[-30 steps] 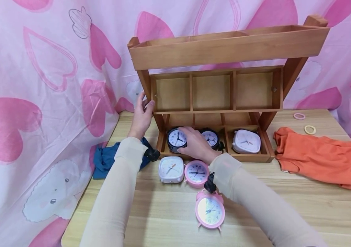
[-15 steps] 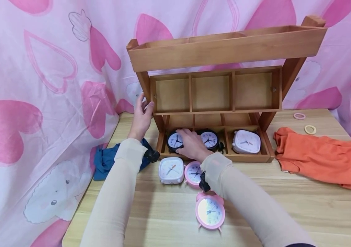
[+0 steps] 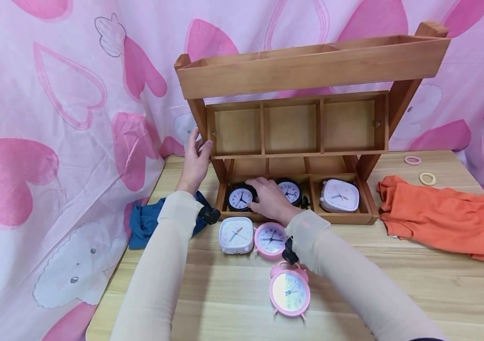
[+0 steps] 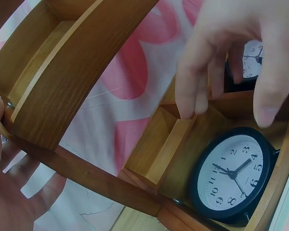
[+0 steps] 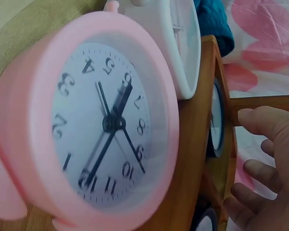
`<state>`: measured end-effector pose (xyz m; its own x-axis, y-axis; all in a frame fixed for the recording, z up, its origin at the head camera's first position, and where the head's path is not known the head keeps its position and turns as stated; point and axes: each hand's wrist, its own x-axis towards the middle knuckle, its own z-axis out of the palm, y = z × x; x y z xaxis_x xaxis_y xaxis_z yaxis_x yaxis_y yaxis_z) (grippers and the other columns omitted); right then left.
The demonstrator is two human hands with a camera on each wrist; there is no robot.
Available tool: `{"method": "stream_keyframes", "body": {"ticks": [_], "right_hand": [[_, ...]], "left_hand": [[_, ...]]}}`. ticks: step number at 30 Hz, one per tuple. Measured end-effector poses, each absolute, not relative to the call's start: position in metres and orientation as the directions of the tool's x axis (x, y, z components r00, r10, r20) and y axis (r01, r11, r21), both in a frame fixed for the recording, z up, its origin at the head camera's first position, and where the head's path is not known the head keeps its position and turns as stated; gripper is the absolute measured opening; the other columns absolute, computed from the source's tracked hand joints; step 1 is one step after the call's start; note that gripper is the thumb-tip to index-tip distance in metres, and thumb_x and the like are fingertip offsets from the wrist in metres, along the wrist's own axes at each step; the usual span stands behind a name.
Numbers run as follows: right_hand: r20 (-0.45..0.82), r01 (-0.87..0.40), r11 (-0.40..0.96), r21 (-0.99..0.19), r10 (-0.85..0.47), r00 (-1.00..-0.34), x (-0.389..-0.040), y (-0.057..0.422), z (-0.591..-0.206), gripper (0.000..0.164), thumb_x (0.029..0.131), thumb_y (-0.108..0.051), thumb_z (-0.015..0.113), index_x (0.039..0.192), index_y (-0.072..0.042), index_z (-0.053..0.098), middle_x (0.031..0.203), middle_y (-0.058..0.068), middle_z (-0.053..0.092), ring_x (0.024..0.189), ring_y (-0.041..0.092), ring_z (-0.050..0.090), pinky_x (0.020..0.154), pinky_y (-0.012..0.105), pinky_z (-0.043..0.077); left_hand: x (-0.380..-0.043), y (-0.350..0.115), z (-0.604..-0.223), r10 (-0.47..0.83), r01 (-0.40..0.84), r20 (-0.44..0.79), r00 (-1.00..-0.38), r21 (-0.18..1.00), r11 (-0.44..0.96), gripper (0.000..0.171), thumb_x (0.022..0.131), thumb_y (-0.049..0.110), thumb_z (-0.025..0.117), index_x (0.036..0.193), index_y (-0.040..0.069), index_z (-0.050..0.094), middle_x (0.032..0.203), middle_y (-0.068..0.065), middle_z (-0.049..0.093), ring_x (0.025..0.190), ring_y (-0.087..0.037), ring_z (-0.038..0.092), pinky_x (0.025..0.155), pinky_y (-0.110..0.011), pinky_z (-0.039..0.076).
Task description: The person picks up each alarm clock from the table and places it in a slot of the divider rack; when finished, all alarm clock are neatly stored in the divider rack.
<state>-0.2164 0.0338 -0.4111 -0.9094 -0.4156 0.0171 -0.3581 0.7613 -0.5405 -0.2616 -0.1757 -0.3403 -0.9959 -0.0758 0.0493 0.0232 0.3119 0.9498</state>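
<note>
My left hand holds the left side post of a brown wooden tiered rack, thumb in front and fingers behind. Over the bottom tier, my right hand hovers with loosely spread fingers and nothing in them. Just left of it, a round black alarm clock leans face-up in the left compartment, also plain as a black clock in the left wrist view. Another round black clock sits in the middle compartment, partly behind the right hand. A white square clock occupies the right compartment.
Before the rack lie a white square clock, a round pink clock and a pink twin-bell clock. Blue cloth lies left, orange cloth right, near a pink ring and a yellow ring.
The left black clock has shifted slightly left and down in its compartment. My right hand has come away from it, fingers loosened. The left hand stays on the rack's post.
</note>
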Motion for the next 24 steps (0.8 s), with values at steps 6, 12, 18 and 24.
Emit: {"method": "stream_keyframes", "body": {"ticks": [6,12,18,24], "right_hand": [[0.053,-0.364,0.704,-0.61,-0.423,-0.905,-0.204,0.054,-0.404,0.067,0.089,-0.03,0.073,0.148,-0.017,0.044,0.148,0.009,0.046,0.137,0.033,0.042,0.113,0.053,0.037],[0.086,-0.398,0.682,-0.614,-0.443,-0.892,-0.18,0.08,-0.391,0.069,0.089,-0.037,0.073,0.149,-0.02,0.042,0.15,0.007,0.045,0.14,0.032,0.04,0.113,0.057,0.035],[0.12,-0.447,0.666,-0.597,-0.477,-0.871,-0.148,0.105,-0.384,0.078,0.087,-0.045,0.073,0.151,-0.019,0.038,0.153,0.01,0.043,0.142,0.034,0.038,0.114,0.058,0.033],[0.143,-0.517,0.642,-0.566,-0.541,-0.829,-0.112,0.122,-0.391,0.086,0.082,-0.044,0.077,0.151,-0.013,0.038,0.15,0.011,0.046,0.137,0.032,0.044,0.112,0.056,0.036]], "left_hand": [[-0.262,-0.176,-0.341,-0.077,0.021,0.047,-0.996,0.949,0.314,0.063,0.101,0.048,0.048,0.153,0.048,0.013,0.163,0.005,0.024,0.147,-0.021,0.032,0.115,-0.041,0.038],[-0.262,-0.177,-0.34,-0.076,0.028,0.054,-0.996,0.949,0.313,0.062,0.101,0.048,0.048,0.153,0.048,0.013,0.163,0.006,0.024,0.147,-0.021,0.033,0.115,-0.041,0.038],[-0.263,-0.176,-0.339,-0.078,0.005,0.031,-0.996,0.948,0.317,0.063,0.101,0.047,0.047,0.153,0.047,0.012,0.163,0.006,0.024,0.147,-0.02,0.032,0.115,-0.04,0.038],[-0.249,-0.169,-0.321,-0.077,-0.028,-0.004,-0.997,0.949,0.315,0.063,0.104,0.036,0.045,0.157,0.038,0.01,0.164,0.001,0.022,0.149,-0.022,0.03,0.116,-0.041,0.036]]}}
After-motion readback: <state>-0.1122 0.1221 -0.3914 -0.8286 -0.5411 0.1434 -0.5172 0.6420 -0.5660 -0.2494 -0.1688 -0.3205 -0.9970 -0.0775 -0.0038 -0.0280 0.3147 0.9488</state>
